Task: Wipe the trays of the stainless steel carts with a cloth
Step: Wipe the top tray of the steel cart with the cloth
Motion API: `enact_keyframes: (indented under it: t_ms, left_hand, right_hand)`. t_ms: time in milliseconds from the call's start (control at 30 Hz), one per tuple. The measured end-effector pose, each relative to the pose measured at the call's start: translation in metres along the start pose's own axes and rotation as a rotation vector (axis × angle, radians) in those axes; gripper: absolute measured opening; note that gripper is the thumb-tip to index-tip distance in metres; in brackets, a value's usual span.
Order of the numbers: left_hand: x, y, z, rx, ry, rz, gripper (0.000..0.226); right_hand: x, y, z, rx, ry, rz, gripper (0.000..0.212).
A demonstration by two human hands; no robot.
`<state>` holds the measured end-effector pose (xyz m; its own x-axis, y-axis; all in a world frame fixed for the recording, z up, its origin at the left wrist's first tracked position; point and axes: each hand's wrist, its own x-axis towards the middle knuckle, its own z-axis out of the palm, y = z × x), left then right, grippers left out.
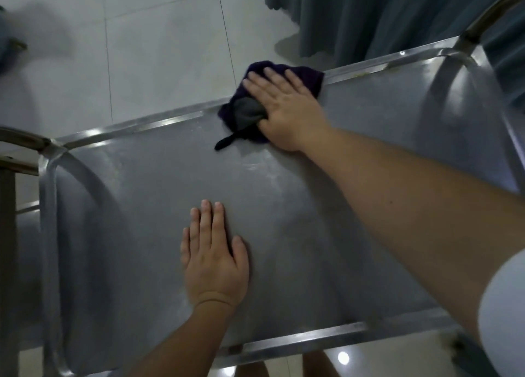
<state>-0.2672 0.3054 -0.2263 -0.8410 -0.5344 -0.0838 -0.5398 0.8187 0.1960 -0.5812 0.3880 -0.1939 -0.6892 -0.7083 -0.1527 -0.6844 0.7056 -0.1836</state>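
Top view of a steel cart, seen from above, L to R.

Far L: cart frame (47, 206) — a bent steel tube rising at the tray's L end, with a darker handle bar at the upper L corner. Beyond it, pale floor tiles (159, 49) with thin grout lines.

Centre: tray (284, 206), dull grey steel w/ raised rim, running diagonally from lower L to upper R. Faint streaks and smears show on its surface near the middle.

Lower centre: left hand (214, 263) lies flat on the tray, palm down, fingers straight and close together, thumb out to the R — grasping nothing.

Upper centre: cloth (241, 115), dark purple w/ a grey patch and a short black loop trailing toward the lower L. It sits at the tray's far rim, partly draped over the edge.

R of centre: right hand (287, 106) presses down on the cloth, palm flat, fingers extended and spread over the fabric, not curled round it. The forearm runs to the lower R, ending in a white sleeve (502, 314).

Upper R: grey-blue curtain (397, 12) hanging to the floor behind the cart; second frame tube curves up at the tray's R end.
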Motion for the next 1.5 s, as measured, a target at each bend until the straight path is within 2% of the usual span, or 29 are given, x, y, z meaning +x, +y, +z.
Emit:
enact_keyframes:
  t_ms: [333,500,800,1000,1200,1267,1400,1500]
  left_hand:
    - [0.0,-0.004,0.005,0.013,0.034,0.023,0.074]
    - [-0.001,-0.002,0.003,0.011,0.012,0.014,0.073]
    - [-0.005,0.004,-0.003,-0.053,-0.005,-0.011,0.072]
    - [-0.005,0.011,-0.012,-0.066,-0.003,-0.007,0.073]
    - [-0.004,0.011,-0.013,-0.088,0.0,-0.003,0.073]
    - [-0.004,0.01,-0.012,-0.082,0.0,-0.002,0.072]
    - [-0.004,0.009,-0.011,-0.079,0.012,-0.004,0.073]
    - [-0.004,0.007,-0.009,-0.063,0.007,0.004,0.073]
  right_hand:
    - [-0.07,0.171,-0.038,0.04,0.01,0.394,0.084]
    - [-0.1,0.22,-0.048,-0.041,-0.034,0.497,0.079]
    - [-0.171,0.21,-0.028,-0.027,-0.031,0.729,0.085]
    - [-0.28,0.178,0.001,0.021,0.003,0.783,0.087]
    - [-0.385,0.131,0.025,0.035,-0.088,0.857,0.09]
    - [-0.42,0.118,0.034,0.022,-0.12,0.834,0.089]
    - [-0.464,0.097,0.05,-0.097,-0.218,0.595,0.079]
    - [-0.468,0.083,0.051,0.009,-0.206,0.666,0.083]
